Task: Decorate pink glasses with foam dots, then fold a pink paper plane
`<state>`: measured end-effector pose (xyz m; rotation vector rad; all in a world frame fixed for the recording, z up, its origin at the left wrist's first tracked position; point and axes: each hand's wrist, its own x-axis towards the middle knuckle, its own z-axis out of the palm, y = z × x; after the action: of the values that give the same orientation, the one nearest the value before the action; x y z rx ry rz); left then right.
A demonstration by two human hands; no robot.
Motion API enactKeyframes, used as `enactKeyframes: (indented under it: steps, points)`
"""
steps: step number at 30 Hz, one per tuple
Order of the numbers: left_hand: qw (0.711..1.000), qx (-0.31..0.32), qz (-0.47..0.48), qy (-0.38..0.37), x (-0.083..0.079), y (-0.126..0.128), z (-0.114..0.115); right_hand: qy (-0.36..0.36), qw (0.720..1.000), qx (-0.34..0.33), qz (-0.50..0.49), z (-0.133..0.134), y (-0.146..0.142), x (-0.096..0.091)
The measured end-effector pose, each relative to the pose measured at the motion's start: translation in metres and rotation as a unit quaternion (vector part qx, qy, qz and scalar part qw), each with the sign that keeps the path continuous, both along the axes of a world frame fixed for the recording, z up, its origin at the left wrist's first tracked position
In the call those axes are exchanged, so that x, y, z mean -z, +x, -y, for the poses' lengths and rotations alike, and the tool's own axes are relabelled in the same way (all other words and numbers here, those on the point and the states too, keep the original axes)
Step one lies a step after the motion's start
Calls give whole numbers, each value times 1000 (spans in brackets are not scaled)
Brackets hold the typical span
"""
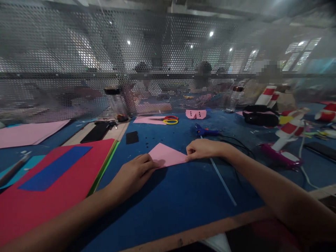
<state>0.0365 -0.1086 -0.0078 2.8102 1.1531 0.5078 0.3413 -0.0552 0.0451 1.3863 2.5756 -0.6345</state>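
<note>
A piece of pink paper (168, 155), roughly triangular with its point away from me, lies on the blue tabletop (168, 196). My left hand (138, 171) grips its left corner between closed fingers. At the right corner, my right hand (201, 149) pinches the paper between thumb and curled fingers. Just beyond the right hand is a blue glue gun (206, 131) with a clear glue stick (223, 182) sticking out toward me, partly hidden by the hand. A small black square (132, 137) lies beyond the left hand.
Stacked red paper (63, 171) with a blue strip (56, 168) covers the left side. Farther back are a phone (95, 132), scissors (171, 120) on pink paper and a pink cut-out (196, 114). Glass bottles (117, 105) stand by the perforated metal screen (168, 45). A purple glue gun (280, 156) lies right.
</note>
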Motion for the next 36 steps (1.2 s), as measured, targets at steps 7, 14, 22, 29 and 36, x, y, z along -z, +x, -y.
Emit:
enactKeyframes:
  steps: [7, 14, 22, 29, 36]
  points:
    - [1000, 16, 7, 9, 1, -1, -1, -1, 1000, 7, 2, 1, -1, -2]
    - [999, 25, -14, 31, 2, -3, 0, -4, 1000, 21, 1, 1, 0, -2]
    - [998, 23, -36, 41, 1, -2, 1, -4, 1000, 17, 3, 0, 0, 0]
    - [997, 30, -47, 59, 2, -3, 2, 4, 1000, 10, 14, -3, 1, 2]
    - [996, 38, -53, 59, -1, -2, 4, -3, 1000, 2, 11, -3, 3, 3]
